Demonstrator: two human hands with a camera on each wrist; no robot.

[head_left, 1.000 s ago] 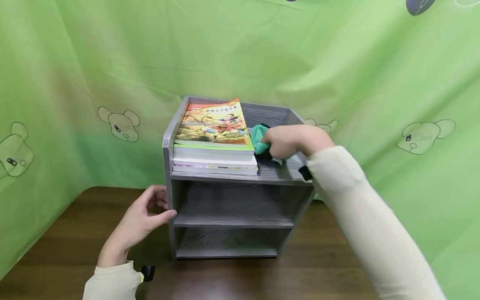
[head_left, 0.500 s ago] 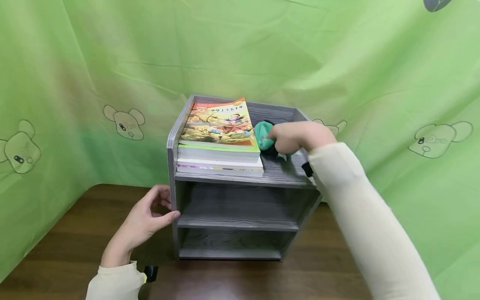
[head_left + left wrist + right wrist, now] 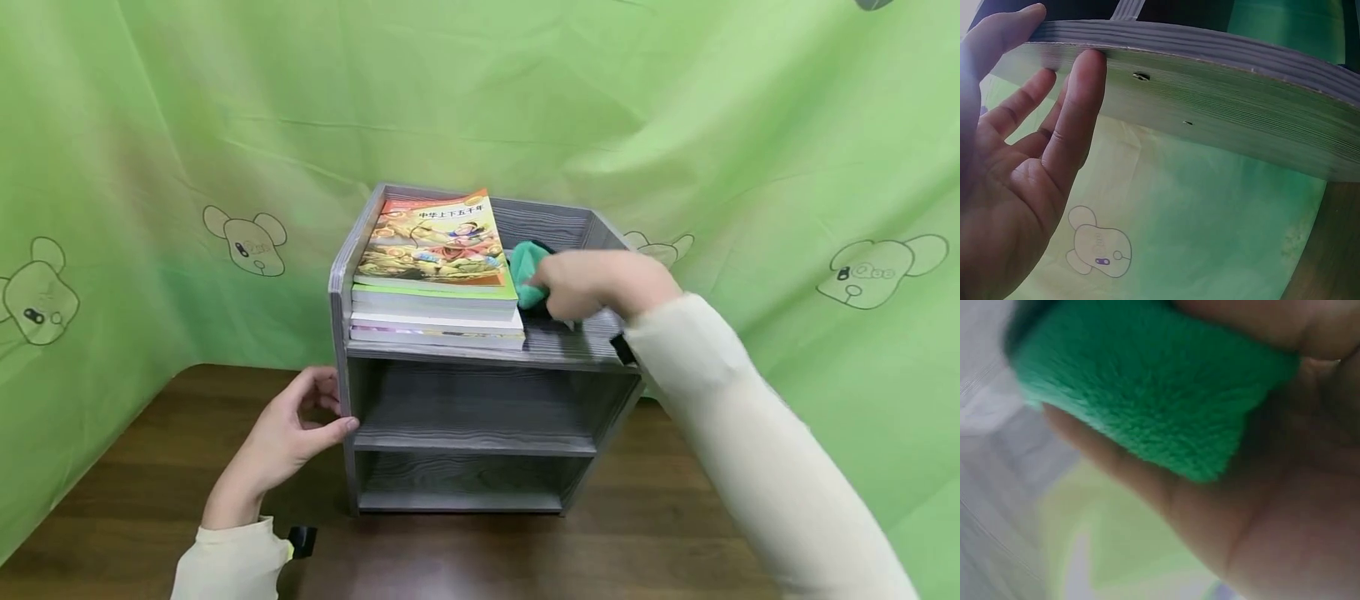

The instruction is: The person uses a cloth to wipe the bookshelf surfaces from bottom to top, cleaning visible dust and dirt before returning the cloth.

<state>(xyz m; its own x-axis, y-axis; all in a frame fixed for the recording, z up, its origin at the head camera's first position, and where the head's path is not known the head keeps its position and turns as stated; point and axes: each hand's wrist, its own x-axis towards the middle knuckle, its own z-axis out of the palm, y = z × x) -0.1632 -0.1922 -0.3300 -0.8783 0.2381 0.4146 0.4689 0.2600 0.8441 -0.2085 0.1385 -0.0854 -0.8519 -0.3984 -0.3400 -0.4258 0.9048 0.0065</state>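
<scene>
In the head view a grey wood-grain shelf unit [image 3: 468, 450] stands on the floor. My right hand [image 3: 592, 282] grips a fluffy green cloth [image 3: 528, 271] against its top board, just right of a stack of books [image 3: 435, 275]. Close up in the right wrist view, the green cloth [image 3: 1147, 387] lies between thumb and fingers of the right hand [image 3: 1260, 506]; dark material shows at its edge. Low on the unit's left side, my left hand [image 3: 288, 437] pinches the side panel [image 3: 1210, 81], thumb at the front edge and fingertips on the outer face.
The topmost book [image 3: 438, 242] has a colourful illustrated cover. Raised grey walls [image 3: 543, 223] border the top board behind and at both sides. Two lower compartments open to the front. A green curtain [image 3: 480, 100] hangs close behind, above a brown wooden floor [image 3: 637, 533].
The head view has shifted slightly. My right hand and the cloth move only a little on the top board, staying beside the books. The left hand keeps its place on the side panel.
</scene>
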